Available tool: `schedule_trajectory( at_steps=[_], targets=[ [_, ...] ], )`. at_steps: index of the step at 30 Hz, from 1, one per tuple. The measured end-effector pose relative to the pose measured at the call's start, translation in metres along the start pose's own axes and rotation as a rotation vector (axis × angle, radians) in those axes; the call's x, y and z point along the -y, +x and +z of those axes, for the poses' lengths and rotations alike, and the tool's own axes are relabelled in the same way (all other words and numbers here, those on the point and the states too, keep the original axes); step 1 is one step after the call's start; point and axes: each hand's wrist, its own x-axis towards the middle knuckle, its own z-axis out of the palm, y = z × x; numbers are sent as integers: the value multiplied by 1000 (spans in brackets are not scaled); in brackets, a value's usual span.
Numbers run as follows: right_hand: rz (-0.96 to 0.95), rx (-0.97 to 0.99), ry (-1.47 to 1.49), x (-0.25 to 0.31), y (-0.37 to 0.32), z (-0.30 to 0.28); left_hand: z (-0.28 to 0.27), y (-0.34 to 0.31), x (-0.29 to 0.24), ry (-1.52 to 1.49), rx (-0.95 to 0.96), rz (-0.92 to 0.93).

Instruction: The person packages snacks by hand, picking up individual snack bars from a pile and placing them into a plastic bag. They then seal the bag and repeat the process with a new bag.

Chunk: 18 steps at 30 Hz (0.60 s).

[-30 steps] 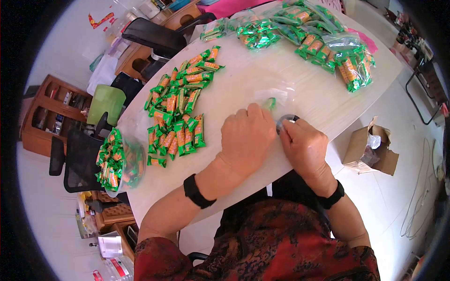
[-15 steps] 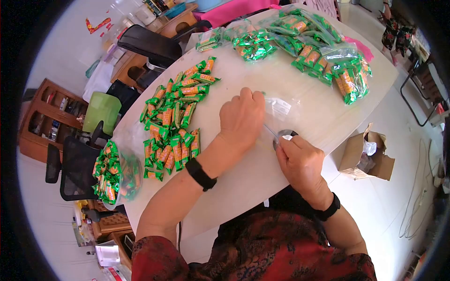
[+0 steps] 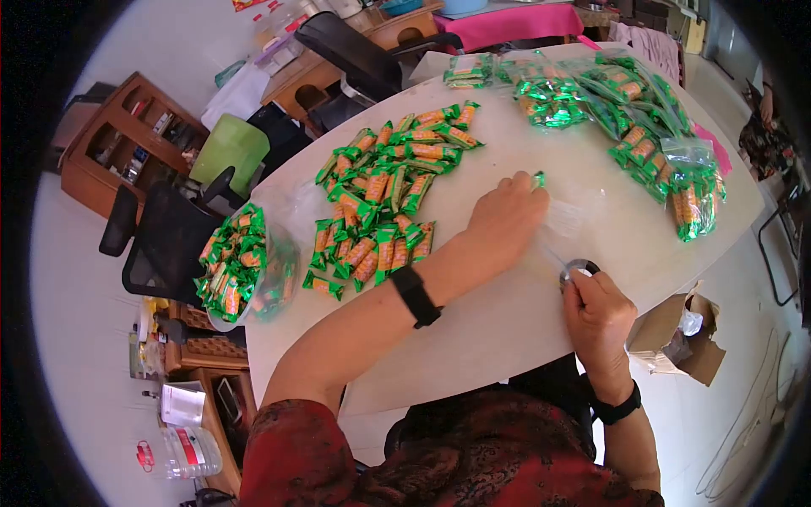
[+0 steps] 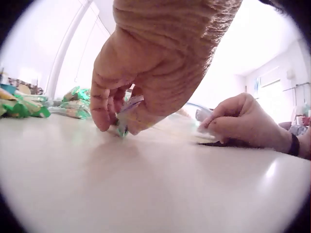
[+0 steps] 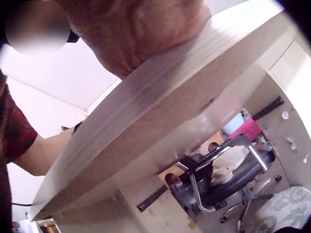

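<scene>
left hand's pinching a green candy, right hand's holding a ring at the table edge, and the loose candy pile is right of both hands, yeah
No: the head view shows the pile left of both hands, not right. The left hand does pinch a green candy, and the right hand holds the ring at the table edge.

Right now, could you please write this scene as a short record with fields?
left hand: fingers pinch a green candy at the far end of the bag
right hand: fingers hold the near edge of the bag
bag: clear, lies flat on the table between the hands
pile: loose candies, to the left of the left hand
filled bags: far right part of the table
</scene>
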Motion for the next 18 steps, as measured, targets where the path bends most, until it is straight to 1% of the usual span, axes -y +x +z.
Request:
schedule_trajectory(
  at_steps=[1,2,4,5,7,9,11,13,14,16,18],
  targets=[
    [-5,24,-14,0,0,0,1,2,-3,23,47,-68],
    [-13,27,-12,0,0,0,3,3,-7,23,42,-75],
    [-29,-5,-31,-1,0,1,2,4,-14,119,155,-64],
    [-36,-9,-30,-1,1,1,1,2,-9,121,148,-65],
    [3,1,-41,1,0,0,-9,-10,5,-75,31,14],
    [16,-21,-8,1,1,1,-38,-25,20,-9,-28,-10],
    [47,-44,6,1,-1,1,-52,-34,57,277,31,-195],
    [204,12,13,2,-4,2,-55,-45,81,408,54,-385],
    [213,9,-7,2,-3,1,-52,-50,88,392,54,-369],
    [128,-22,26,2,-2,2,-46,-56,91,488,61,-305],
    [127,-32,12,2,-3,2,-41,-56,87,510,76,-278]
  ],
)
